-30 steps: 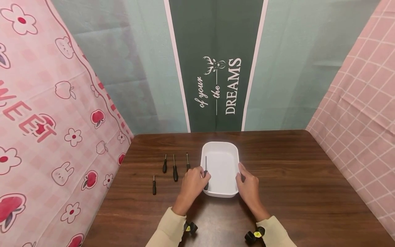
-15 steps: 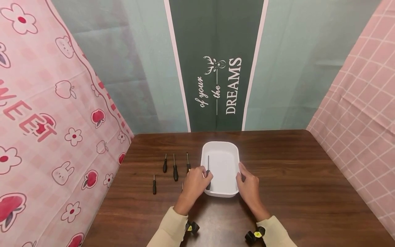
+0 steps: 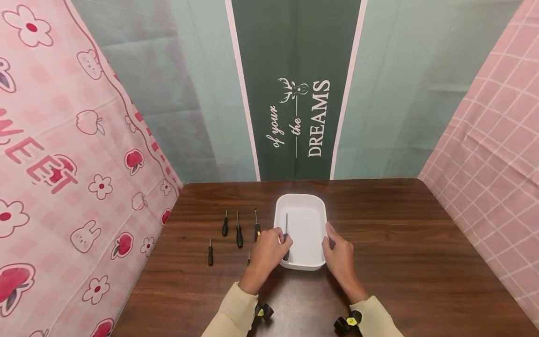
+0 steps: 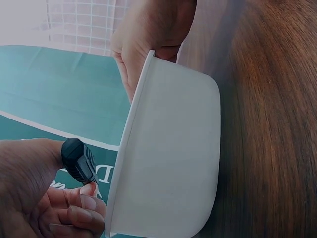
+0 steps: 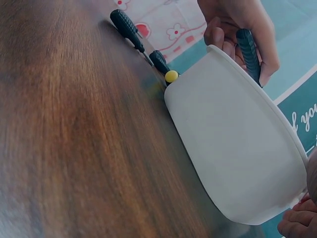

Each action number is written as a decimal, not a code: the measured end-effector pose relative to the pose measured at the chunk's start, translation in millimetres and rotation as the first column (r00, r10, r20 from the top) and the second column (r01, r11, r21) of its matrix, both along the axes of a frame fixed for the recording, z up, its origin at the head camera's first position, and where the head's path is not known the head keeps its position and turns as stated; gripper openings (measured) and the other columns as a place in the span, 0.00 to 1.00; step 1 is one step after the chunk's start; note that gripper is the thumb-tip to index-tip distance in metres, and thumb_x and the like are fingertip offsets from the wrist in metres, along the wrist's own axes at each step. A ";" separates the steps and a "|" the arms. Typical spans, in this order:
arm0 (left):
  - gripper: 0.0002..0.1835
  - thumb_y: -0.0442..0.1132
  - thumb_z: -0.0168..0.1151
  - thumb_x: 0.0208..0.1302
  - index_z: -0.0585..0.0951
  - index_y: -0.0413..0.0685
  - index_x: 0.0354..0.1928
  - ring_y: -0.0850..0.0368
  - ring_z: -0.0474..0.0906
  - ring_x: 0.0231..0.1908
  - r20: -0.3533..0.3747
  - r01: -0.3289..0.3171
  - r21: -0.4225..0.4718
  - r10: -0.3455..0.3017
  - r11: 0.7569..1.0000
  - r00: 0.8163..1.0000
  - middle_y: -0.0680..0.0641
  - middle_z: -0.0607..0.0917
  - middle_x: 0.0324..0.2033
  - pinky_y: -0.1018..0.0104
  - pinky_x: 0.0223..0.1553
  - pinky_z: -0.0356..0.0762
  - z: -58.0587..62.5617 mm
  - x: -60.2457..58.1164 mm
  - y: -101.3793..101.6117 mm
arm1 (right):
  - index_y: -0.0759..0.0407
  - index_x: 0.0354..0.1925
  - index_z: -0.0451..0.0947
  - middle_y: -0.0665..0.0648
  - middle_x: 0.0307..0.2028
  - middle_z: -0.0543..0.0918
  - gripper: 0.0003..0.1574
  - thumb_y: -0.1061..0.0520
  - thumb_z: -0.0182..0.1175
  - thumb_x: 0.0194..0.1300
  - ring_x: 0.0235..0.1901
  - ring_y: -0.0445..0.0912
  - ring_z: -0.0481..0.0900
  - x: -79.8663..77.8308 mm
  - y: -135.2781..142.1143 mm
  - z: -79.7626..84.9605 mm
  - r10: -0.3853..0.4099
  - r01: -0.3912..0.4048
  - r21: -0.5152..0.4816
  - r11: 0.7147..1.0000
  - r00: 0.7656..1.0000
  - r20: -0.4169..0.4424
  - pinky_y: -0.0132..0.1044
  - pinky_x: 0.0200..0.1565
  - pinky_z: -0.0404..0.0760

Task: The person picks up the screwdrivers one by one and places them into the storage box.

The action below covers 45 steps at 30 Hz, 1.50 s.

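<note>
A white rectangular tray (image 3: 304, 234) stands on the wooden table. Over its left rim, my left hand (image 3: 266, 249) pinches a screwdriver (image 3: 287, 255) by its dark handle, the shaft pointing to the far side above the tray's inside. In the left wrist view the ridged handle (image 4: 79, 159) sits between thumb and curled fingers, above the rim. My right hand (image 3: 340, 252) grips the tray's right rim, thumb on the inner side and fingers outside. Part of that hand also shows behind the tray in the left wrist view.
Left of the tray lie several screwdrivers: a small one (image 3: 210, 255), another (image 3: 225, 227), a longer one (image 3: 239, 236) and one with a yellow end (image 3: 257, 229), partly behind my left hand. Another tip (image 3: 249, 256) peeks out beside the wrist. Cloth hangs around the table (image 3: 396, 243).
My left hand has shifted slightly right with the screwdriver, bringing it further over the tray. A screwdriver tip beside the left wrist has come into view. The right hand stays on the rim.
</note>
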<state>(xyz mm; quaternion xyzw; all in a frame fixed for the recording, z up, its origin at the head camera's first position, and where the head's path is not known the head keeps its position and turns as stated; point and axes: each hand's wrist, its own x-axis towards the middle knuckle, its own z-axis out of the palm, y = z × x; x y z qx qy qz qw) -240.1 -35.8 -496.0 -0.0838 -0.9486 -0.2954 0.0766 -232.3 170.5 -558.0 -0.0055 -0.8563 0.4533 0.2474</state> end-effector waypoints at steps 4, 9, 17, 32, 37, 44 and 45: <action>0.16 0.43 0.62 0.61 0.71 0.52 0.19 0.62 0.62 0.16 -0.012 0.021 0.010 -0.021 1.000 1.000 0.55 0.69 0.13 0.68 0.19 0.62 -2.3 -0.4 0.9 | 0.71 0.60 0.77 0.68 0.58 0.80 0.25 0.69 0.61 0.64 0.60 0.57 0.78 0.0 -0.5 -1.6 -0.003 0.003 0.001 1.000 1.000 -0.005 0.50 0.58 0.72; 0.16 0.42 0.63 0.61 0.70 0.52 0.18 0.62 0.62 0.16 -0.028 0.033 0.016 -0.033 0.999 0.999 0.56 0.69 0.13 0.69 0.19 0.62 -3.7 -0.1 2.0 | 0.72 0.60 0.77 0.68 0.58 0.80 0.25 0.69 0.61 0.64 0.59 0.57 0.78 0.2 -1.3 -2.6 -0.007 0.007 -0.002 1.000 1.000 -0.005 0.50 0.58 0.72; 0.16 0.42 0.63 0.61 0.70 0.52 0.18 0.63 0.62 0.16 -0.015 0.033 0.015 -0.033 0.999 0.999 0.57 0.68 0.13 0.70 0.18 0.62 -7.0 0.3 3.9 | 0.71 0.60 0.77 0.67 0.58 0.80 0.25 0.69 0.61 0.64 0.60 0.56 0.78 0.5 -1.3 -3.0 -0.009 0.009 -0.009 1.000 1.000 0.003 0.50 0.59 0.72; 0.17 0.44 0.63 0.63 0.70 0.52 0.18 0.63 0.64 0.16 -0.018 0.030 -0.020 -0.031 0.999 0.999 0.56 0.69 0.14 0.71 0.18 0.61 -8.4 1.5 8.2 | 0.71 0.60 0.76 0.67 0.58 0.79 0.25 0.69 0.61 0.64 0.60 0.58 0.78 -1.1 -1.4 -3.2 -0.004 0.004 -0.004 1.000 1.000 -0.006 0.51 0.59 0.72; 0.17 0.44 0.63 0.62 0.70 0.52 0.17 0.63 0.64 0.16 -0.028 0.031 -0.046 -0.032 0.998 0.999 0.56 0.68 0.13 0.70 0.18 0.61 -8.1 2.0 9.2 | 0.71 0.61 0.76 0.67 0.59 0.79 0.25 0.69 0.61 0.65 0.60 0.58 0.78 -0.9 -0.7 -4.0 -0.002 0.002 -0.005 1.000 1.000 0.001 0.49 0.59 0.72; 0.18 0.44 0.63 0.62 0.70 0.53 0.17 0.63 0.64 0.16 -0.032 0.026 -0.085 -0.028 0.996 0.999 0.57 0.68 0.12 0.70 0.18 0.60 -9.7 2.3 10.9 | 0.71 0.61 0.76 0.67 0.59 0.79 0.25 0.69 0.61 0.65 0.60 0.58 0.77 1.2 -1.4 -3.8 0.001 -0.001 -0.010 1.000 1.000 0.008 0.50 0.59 0.72; 0.18 0.44 0.62 0.62 0.69 0.53 0.17 0.63 0.64 0.16 -0.032 0.025 -0.090 -0.028 0.996 0.999 0.57 0.68 0.12 0.70 0.17 0.60 -10.1 2.3 11.1 | 0.71 0.61 0.76 0.67 0.59 0.79 0.25 0.69 0.61 0.65 0.60 0.58 0.77 1.3 -1.5 -3.8 0.001 -0.001 -0.011 1.000 1.000 0.007 0.49 0.59 0.72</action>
